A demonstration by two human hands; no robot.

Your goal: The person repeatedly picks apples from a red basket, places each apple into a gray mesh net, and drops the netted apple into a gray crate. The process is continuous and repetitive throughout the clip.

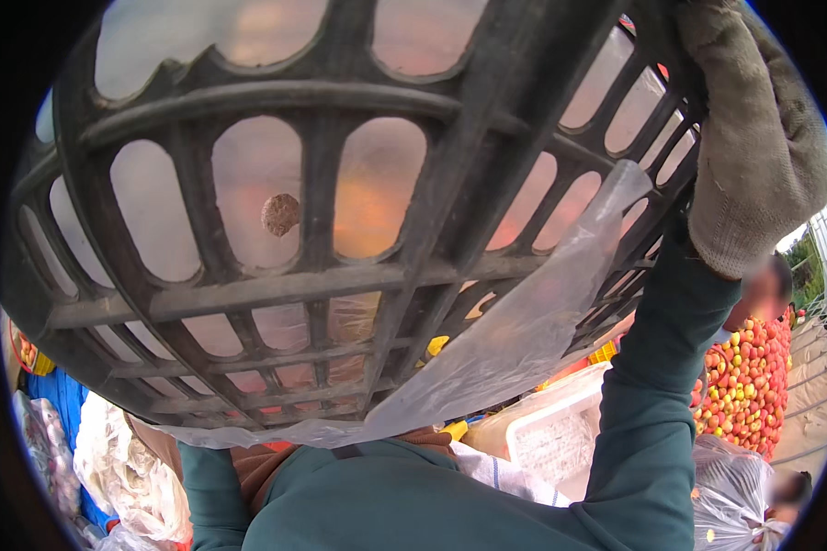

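A dark plastic crate [276,289] with slotted walls fills most of the view, tilted close in front of my face. My right hand [758,138], in a worn knitted glove, grips the crate at its upper right; the fingertips are hidden. Clear plastic film [496,358] hangs out along the crate's lower edge, and pale film shows through the slots. A small brown round spot [280,214] sits behind one slot. My left hand is out of sight; only the left sleeve [210,492] shows below the crate.
Red and yellow apples [751,386] are heaped at the right, near a person [765,289]. A white bin [558,434] stands beside my right arm. A tied plastic bag [730,489] lies lower right, near another person. Crumpled plastic [131,468] lies over blue sheeting [55,389] at left.
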